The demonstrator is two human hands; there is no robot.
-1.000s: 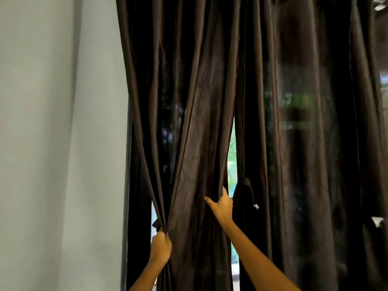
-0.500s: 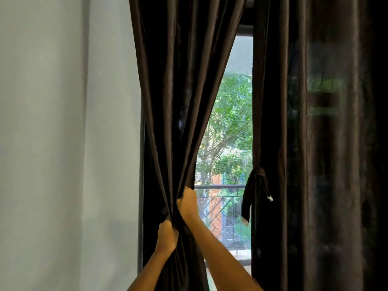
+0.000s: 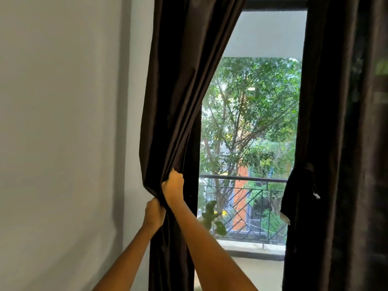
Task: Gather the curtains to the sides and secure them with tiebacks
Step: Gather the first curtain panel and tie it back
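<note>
A person stands at a tall window, both bare arms reaching forward and up from the bottom of the view. The left curtain (image 3: 180, 85), a dark brown panel, is pulled into a tight bundle against the pale wall (image 3: 63, 122) on the left side of the window. The left hand (image 3: 155, 213) grips the bundle from its wall-side edge, fingers curled round the folds. The right hand (image 3: 173, 185) sits just above it and slightly toward the window, also closed on the gathered cloth, so the two hands almost touch with the fabric pinched between them. Above the hands the curtain fans out and rises to the top of the frame; below them it hangs straight down between the forearms. The right curtain (image 3: 340, 143) hangs at the far side of the window, well apart from both hands, with a dark tieback (image 3: 298, 192) dangling loose along its inner edge. Between the curtains the glass shows green trees (image 3: 252, 114), a balcony railing (image 3: 243, 181) and a leafy plant (image 3: 212, 215).
</note>
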